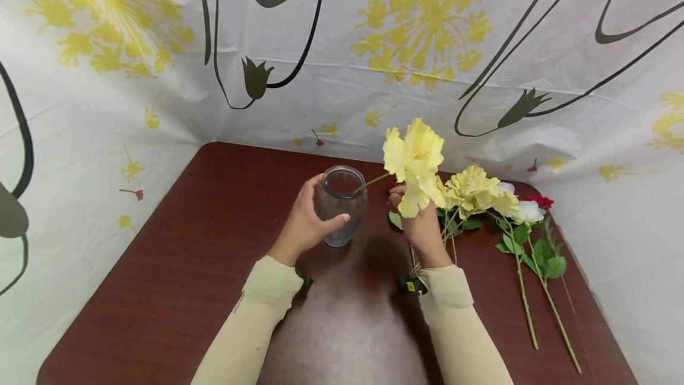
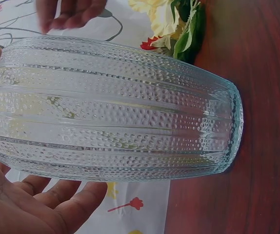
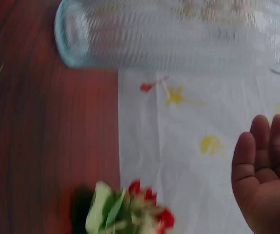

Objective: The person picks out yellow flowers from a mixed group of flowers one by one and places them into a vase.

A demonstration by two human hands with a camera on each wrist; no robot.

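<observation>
A clear ribbed glass vase [image 1: 354,218] stands upright on the dark red table. My left hand [image 1: 304,226] grips its side, thumb across the near face and fingers around the left; in the left wrist view these fingers [image 2: 79,207] curve along the textured glass [image 2: 110,107]. One yellow artificial flower [image 1: 419,162] leans to the right out of the vase, its stem inside the mouth. Behind that bloom is my right hand [image 1: 421,232], partly hidden in the head view. The right wrist view shows the same hand [image 3: 269,180] holding nothing, fingers loosely bent, apart from the vase.
More yellow flowers [image 1: 475,192] lie on the table right of my right hand. Farther right are a white flower [image 1: 528,211], a red flower [image 1: 544,201] and long green stems [image 1: 553,308]. A patterned white cloth [image 1: 331,106] hangs behind and beside the table [image 1: 176,266].
</observation>
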